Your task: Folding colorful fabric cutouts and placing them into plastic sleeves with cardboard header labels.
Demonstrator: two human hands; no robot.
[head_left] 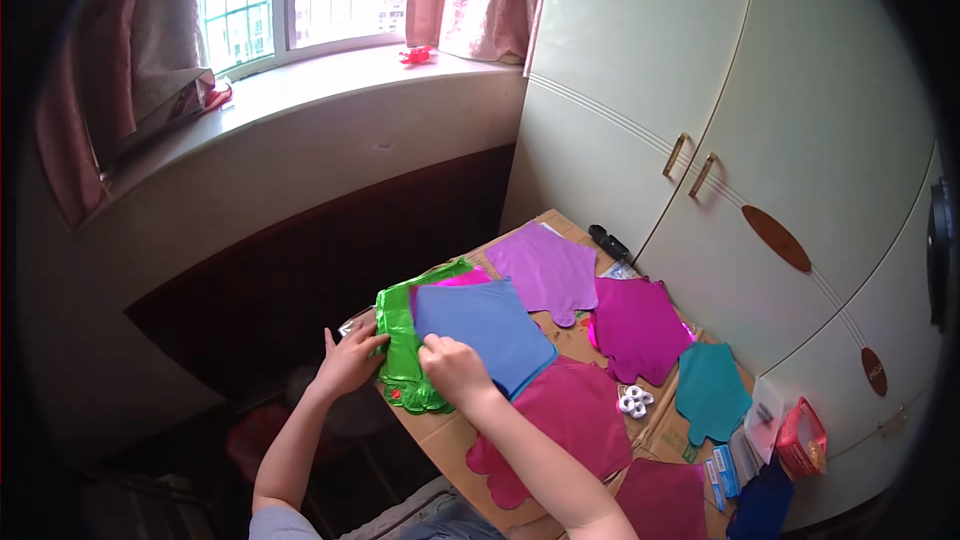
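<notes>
My left hand (350, 355) lies at the left edge of a shiny green foil piece (400, 340), thumb raised apart and fingertips resting on the foil. My right hand (455, 368) is closed in a fist-like pinch at the lower left edge of a flat blue piece (485, 325); whatever its fingers grip is hidden. The blue piece overlaps the green foil and a bright pink foil piece (460, 278). Under my right forearm spreads a dark pink piece (565, 415) with a lobed edge. Everything rests on a cardboard sheet (440, 430).
Purple (545, 265), magenta (640, 330), teal (712, 390) and maroon (665, 500) flat pieces lie around. White rings (634, 401), a black object (608, 242), small blue-white packs (722, 470) and a red container (802, 440) sit rightward. A cabinet (640, 40) borders the table.
</notes>
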